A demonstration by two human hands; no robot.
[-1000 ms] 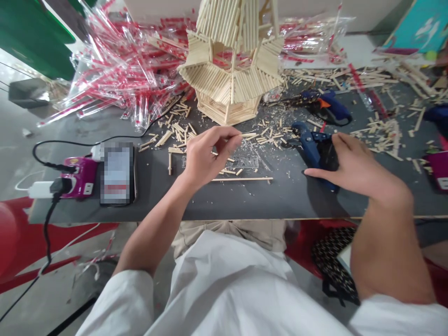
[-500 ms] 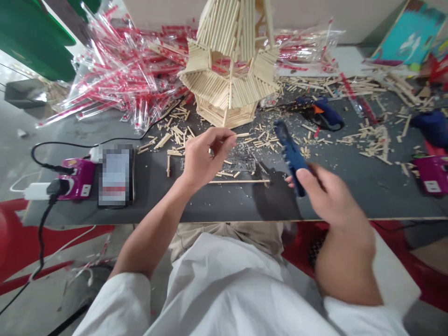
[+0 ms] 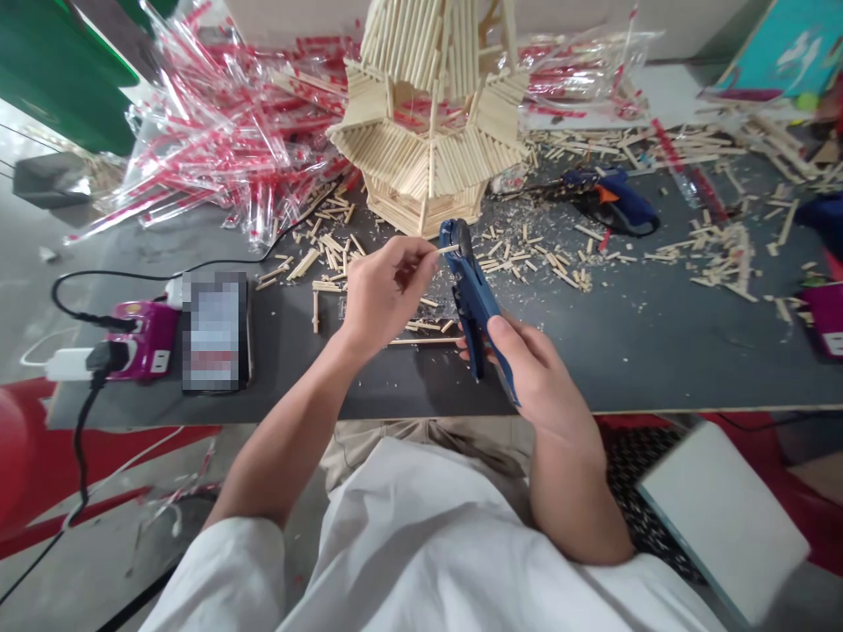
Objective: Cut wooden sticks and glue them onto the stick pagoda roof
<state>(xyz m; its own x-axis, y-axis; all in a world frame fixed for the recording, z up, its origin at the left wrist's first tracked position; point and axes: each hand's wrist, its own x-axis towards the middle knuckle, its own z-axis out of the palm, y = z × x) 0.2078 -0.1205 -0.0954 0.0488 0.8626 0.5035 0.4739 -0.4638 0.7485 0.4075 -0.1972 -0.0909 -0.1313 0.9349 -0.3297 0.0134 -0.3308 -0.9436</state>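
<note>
My left hand (image 3: 378, 294) pinches a short wooden stick (image 3: 449, 249) between thumb and fingertips, its free end pointing right. My right hand (image 3: 536, 369) grips a blue glue gun (image 3: 474, 294) by its handle, with the nozzle up against the stick's tip. Both hands hover above the dark table (image 3: 659, 351). Just behind them stands a tall model tower built of wooden sticks (image 3: 428, 132). A long thin stick (image 3: 421, 341) lies on the table under my hands.
A phone (image 3: 215, 329) and a purple power strip (image 3: 141, 338) with cables lie at the left. Red-and-white plastic wrappers (image 3: 217, 149) pile up at the back left. A second blue glue gun (image 3: 612, 197) and scattered stick offcuts (image 3: 717, 246) lie at the right.
My right hand picked the blue glue gun up off the table and carried it left to the stick's tip. My left hand stayed put with the stick.
</note>
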